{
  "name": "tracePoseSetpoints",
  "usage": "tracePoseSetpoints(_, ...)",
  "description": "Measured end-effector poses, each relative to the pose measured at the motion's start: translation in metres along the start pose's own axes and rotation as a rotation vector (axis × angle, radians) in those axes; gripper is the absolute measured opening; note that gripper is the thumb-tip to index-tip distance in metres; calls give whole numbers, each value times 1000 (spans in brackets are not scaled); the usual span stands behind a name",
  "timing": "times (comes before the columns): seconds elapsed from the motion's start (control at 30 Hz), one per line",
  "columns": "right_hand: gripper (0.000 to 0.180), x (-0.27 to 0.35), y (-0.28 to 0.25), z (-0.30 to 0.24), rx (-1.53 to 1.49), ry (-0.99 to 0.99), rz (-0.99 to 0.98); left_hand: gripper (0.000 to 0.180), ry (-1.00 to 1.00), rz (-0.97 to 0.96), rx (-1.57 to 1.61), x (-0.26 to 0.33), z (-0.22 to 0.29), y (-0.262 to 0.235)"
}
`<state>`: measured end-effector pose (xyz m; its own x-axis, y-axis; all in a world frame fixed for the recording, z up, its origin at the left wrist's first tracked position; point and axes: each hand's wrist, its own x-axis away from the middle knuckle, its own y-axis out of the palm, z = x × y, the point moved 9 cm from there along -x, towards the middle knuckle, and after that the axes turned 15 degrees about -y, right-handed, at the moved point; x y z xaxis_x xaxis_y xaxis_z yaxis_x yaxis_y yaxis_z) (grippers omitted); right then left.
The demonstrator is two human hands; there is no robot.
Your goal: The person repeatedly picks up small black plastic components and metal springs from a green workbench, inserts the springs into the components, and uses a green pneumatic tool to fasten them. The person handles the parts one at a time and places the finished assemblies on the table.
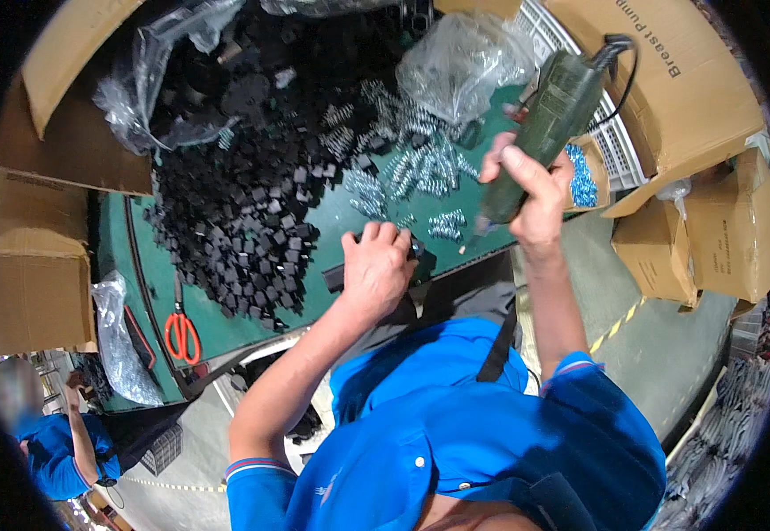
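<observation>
My right hand [537, 196] is wrapped round a dark green electric screwdriver [560, 104], which is tilted with its tip low toward the table and its cord at the top. At the table's front edge my left hand [378, 265] is curled over a black plastic part [334, 280]; most of that part is hidden under the fingers. The screwdriver's tip is apart from it, off to the right. Just beyond my left hand lie loose metal springs [367, 193] and a small cluster of springs [447, 225].
A large heap of small black blocks [252, 243] covers the green table's left and middle. Red-handled scissors [181, 336] lie near the left edge. A clear plastic bag [465, 66], a small box of blue pieces [583, 177] and cardboard boxes [708, 230] stand rightward. A co-worker [62, 451] is at lower left.
</observation>
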<state>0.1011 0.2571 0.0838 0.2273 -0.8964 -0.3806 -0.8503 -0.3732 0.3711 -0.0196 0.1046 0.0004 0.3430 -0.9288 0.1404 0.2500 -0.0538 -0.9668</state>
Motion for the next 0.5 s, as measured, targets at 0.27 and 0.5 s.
tracePoseSetpoints(0.27,58,1,-115,57,1260,309,-261,40,38,72,33,43,0,-72)
tracePoseSetpoints(0.5,24,-53,-148,-12,1671,-35,-352,20,-528,-173,-287,196,-182,-26)
